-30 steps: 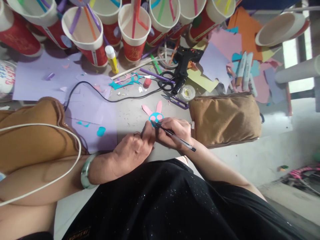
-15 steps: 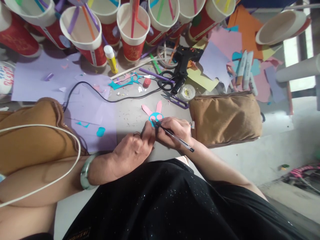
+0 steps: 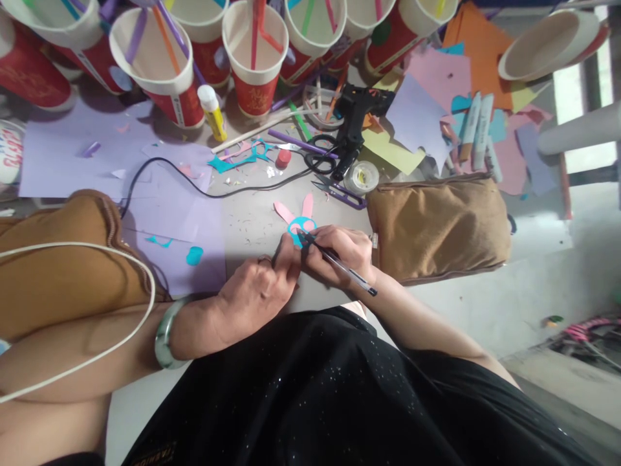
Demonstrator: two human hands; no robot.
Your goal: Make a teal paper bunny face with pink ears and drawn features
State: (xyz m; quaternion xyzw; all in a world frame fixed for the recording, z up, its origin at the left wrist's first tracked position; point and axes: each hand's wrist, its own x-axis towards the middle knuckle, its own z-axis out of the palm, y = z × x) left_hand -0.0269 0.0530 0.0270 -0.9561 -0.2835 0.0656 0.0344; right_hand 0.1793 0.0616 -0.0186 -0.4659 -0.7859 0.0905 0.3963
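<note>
A small paper rabbit face (image 3: 295, 221), blue with pink ears and pink ovals, lies on the grey table in front of me. My right hand (image 3: 338, 254) is closed around a clear-barrelled pen (image 3: 350, 275) with a black end. The pen's tip meets the lower part of the blue face. My left hand (image 3: 257, 288) has its fingers curled, the fingertips holding the cutout at its lower left edge. Those fingers and the pen hide the bottom of the face. A greenish bangle (image 3: 167, 333) circles my left wrist.
Several red-and-white paper cups (image 3: 255, 65) with straws line the back. Beyond the cutout lie scissors (image 3: 324, 155), a black glue gun (image 3: 359, 116), a tape roll (image 3: 361, 177) and a glue stick (image 3: 213, 115). Brown pouches (image 3: 441, 230) flank my hands; purple paper (image 3: 194, 220) lies left.
The pen tip has shifted very slightly on the blue face. Both hands stay at the rabbit face, and the whole view has tilted a little.
</note>
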